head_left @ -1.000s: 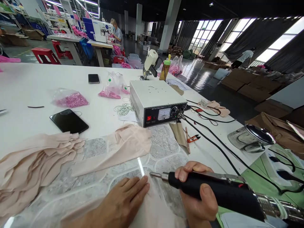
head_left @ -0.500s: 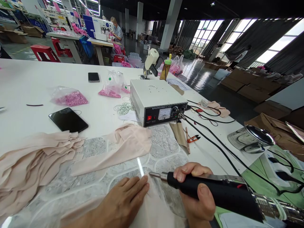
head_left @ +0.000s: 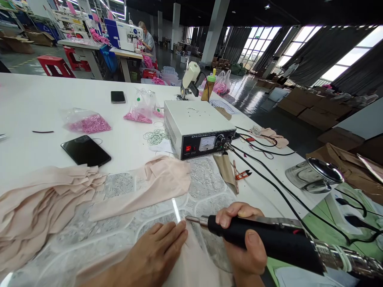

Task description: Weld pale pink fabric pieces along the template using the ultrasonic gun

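Note:
My left hand (head_left: 158,251) lies flat, fingers stretched out, on a pale pink strip of fabric (head_left: 194,259) at the front of the table. In my right hand (head_left: 245,239) is a black ultrasonic handpiece (head_left: 269,241), the fingers wrapped round its grip. Its slim metal tip (head_left: 193,219) points left, close by my left fingertips at the fabric's upper end; whether it touches the cloth I cannot tell. A cable runs from a white control box (head_left: 197,123) with a dial. Another pink fabric piece (head_left: 167,179) lies beyond my left hand, on a grey stone-patterned sheet (head_left: 206,179).
Stacked pink fabric strips (head_left: 38,203) lie at left, below a black phone (head_left: 86,150). Bags of pink bits (head_left: 89,123) sit farther back. On the right are orange-handled snips (head_left: 243,174), black cables (head_left: 269,175) and a lidded steel mug (head_left: 314,175). A person (head_left: 148,42) sits at a sewing machine.
The handpiece and my right hand have shifted slightly left, bringing the tip nearer my left fingertips. My left hand stays in place on the fabric.

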Demonstrator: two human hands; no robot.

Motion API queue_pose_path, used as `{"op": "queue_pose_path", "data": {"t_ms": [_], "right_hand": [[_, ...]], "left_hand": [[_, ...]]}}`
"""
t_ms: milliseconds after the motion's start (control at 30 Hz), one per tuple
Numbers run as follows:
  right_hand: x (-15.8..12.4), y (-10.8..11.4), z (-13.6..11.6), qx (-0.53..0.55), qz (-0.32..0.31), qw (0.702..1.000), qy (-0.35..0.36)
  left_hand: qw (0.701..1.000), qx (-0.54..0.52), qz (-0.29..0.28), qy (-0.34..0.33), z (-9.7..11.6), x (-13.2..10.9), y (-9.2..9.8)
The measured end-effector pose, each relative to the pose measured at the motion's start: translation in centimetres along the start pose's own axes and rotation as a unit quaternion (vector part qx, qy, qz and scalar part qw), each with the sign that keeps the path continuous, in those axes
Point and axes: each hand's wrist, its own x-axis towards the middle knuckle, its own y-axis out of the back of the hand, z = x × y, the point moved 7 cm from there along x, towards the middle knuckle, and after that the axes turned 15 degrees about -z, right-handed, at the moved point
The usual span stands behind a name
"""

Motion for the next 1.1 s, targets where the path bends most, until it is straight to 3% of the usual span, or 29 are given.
{"op": "queue_pose_path", "data": {"t_ms": [267,433,633,833,1100], "right_hand": [[0.3,-0.1,0.0,-0.011,-0.015,1.000,0.001],[-0.2,1.6,-0.6,0.006,0.034,0.999,-0.003],[-1.1,2.7,-1.5,0.032,0.023,0.999,-0.022],[-0.3,2.1,-0.6,0.040,0.033,0.998,0.022],[0.0,0.6,0.9,0.002,-0.035,0.999,0.028]], "left_hand": [[1.000,-0.006,-0.013,-0.008,-0.1,0.1,0.3],[0.999,-0.034,-0.037,-0.013,-0.5,0.3,0.4],[0.999,-0.026,-0.038,-0.003,-0.8,0.6,0.4],[0.998,-0.019,-0.055,0.015,-1.2,0.2,-0.5],[0.998,-0.004,-0.055,-0.003,-1.1,0.3,-0.7]]}}
